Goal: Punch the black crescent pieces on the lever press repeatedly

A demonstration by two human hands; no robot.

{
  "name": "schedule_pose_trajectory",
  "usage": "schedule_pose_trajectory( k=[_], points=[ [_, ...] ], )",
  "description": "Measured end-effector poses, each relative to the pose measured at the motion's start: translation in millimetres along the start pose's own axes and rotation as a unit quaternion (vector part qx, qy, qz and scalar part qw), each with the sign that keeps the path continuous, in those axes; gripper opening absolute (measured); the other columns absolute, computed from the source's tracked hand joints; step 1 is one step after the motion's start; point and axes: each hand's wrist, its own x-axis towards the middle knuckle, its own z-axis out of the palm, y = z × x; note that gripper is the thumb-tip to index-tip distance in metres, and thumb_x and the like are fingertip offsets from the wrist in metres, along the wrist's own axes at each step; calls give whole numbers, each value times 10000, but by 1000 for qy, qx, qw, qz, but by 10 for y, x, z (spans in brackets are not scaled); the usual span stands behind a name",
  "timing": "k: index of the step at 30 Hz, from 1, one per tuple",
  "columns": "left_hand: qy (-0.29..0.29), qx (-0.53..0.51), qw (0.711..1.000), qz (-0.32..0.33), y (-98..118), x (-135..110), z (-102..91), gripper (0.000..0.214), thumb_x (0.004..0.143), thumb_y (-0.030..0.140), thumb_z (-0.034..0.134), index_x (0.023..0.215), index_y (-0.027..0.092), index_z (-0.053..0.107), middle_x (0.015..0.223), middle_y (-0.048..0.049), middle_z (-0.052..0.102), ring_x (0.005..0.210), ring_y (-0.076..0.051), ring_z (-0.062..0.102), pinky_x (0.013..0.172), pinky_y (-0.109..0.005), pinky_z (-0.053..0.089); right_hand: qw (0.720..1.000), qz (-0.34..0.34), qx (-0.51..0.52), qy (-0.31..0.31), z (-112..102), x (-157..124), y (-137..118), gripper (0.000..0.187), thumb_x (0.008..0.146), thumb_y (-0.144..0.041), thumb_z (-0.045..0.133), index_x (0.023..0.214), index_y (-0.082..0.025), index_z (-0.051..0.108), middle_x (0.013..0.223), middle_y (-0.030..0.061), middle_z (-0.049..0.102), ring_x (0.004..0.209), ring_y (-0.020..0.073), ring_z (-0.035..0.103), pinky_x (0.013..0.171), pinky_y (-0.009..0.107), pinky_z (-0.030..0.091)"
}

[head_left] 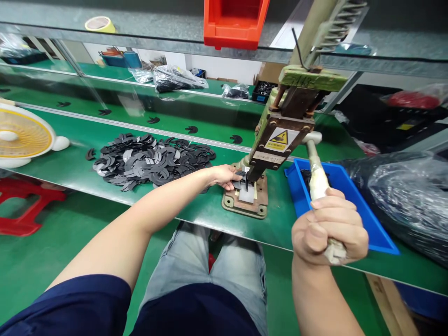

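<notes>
A hand press [280,140] stands on the green bench [196,210] with a yellow warning label on its head. My right hand [329,228] is closed round the press's wrapped lever handle [317,172], pulled down toward me. My left hand [227,176] reaches to the press base [245,203] and pinches a small black curved part [241,174] under the punch. A heap of black crescent-shaped parts [150,161] lies to the left of that hand.
A blue tray [353,210] sits right of the press, beside a black plastic bag [406,196]. A yellow fan [21,135] is at far left. Single black parts [191,129] ride the green conveyor behind. An orange bin [234,21] sits on the shelf above.
</notes>
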Motion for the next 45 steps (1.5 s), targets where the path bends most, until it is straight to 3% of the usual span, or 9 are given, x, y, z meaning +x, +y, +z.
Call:
schedule_pose_trajectory(
  k=[6, 11, 14, 16, 19, 22, 36, 41, 45],
  points=[
    [3, -54, 998, 13, -73, -27, 52, 195, 984, 301, 742, 988, 145, 627, 633, -19, 682, 471, -110, 652, 478, -156, 513, 998, -19, 60, 23, 182, 554, 43, 216, 837, -398, 762, 952, -237, 675, 743, -4, 579, 681, 172, 623, 742, 430, 575],
    [23, -84, 993, 79, -181, -324, 84, 293, 983, 383, 749, 931, 159, 568, 643, -26, 696, 481, -100, 647, 485, -152, 513, 992, 112, 20, -50, 79, 948, 173, 432, 936, -290, 682, 1348, -203, 589, 1356, 112, 554, 1228, 235, 656, 1062, 425, 544],
    [23, -82, 988, 126, -250, -698, 126, 361, 958, 437, 770, 904, 168, 536, 608, -19, 679, 477, -117, 654, 475, -167, 512, 979, 172, -9, -111, -17, 537, 217, 440, 928, -211, 693, 1351, -235, 577, 1315, 100, 618, 1151, 160, 675, 1038, 353, 557],
    [13, -76, 985, 157, -302, -958, 185, 399, 937, 478, 781, 891, 176, 525, 586, -5, 657, 483, -132, 664, 468, -176, 513, 945, 242, 7, -221, -40, 53, 159, 325, 882, -199, 746, 1196, -214, 665, 1041, 61, 720, 924, 139, 720, 866, 303, 616],
    [4, -72, 979, 192, -399, -1246, 315, 455, 891, 540, 803, 882, 187, 515, 570, 17, 630, 476, -138, 658, 457, -184, 507, 889, 317, 36, -327, -7, -638, -79, 309, 878, -259, 760, 1176, -225, 686, 1003, 61, 763, 857, 176, 750, 753, 321, 646],
    [-2, -63, 978, 197, -501, -1385, 441, 483, 876, 586, 792, 888, 192, 515, 560, 17, 624, 449, -135, 633, 443, -190, 497, 869, 360, 46, -337, 59, -1007, -337, 162, 933, -319, 693, 1073, -237, 685, 958, 43, 753, 844, 180, 738, 753, 332, 640],
    [2, 6, 985, 173, -595, -1553, 514, 450, 897, 572, 758, 915, 199, 505, 596, 49, 556, 451, -109, 572, 426, -180, 424, 874, 273, 8, -402, -143, -818, -629, 191, 940, -236, 652, 1128, -248, 680, 1073, 64, 735, 1015, 205, 690, 928, 390, 568],
    [130, 21, 939, 317, -681, -1661, 653, 401, 927, 534, 740, 1096, 201, 592, 990, -42, 623, 815, -142, 641, 630, -222, 535, 890, 217, -11, -400, -252, -774, -684, 179, 944, -194, 640, 1115, -231, 675, 1036, 74, 724, 976, 196, 666, 879, 382, 563],
    [142, 76, 914, 371, -725, -1750, 788, 360, 918, 528, 744, 875, 176, 680, 1165, -101, 523, 1047, -202, 589, 716, -253, 538, 899, 191, -17, -393, -277, -787, -767, 181, 954, -195, 619, 1126, -224, 669, 1028, 87, 720, 967, 208, 657, 868, 400, 563]
  ],
)
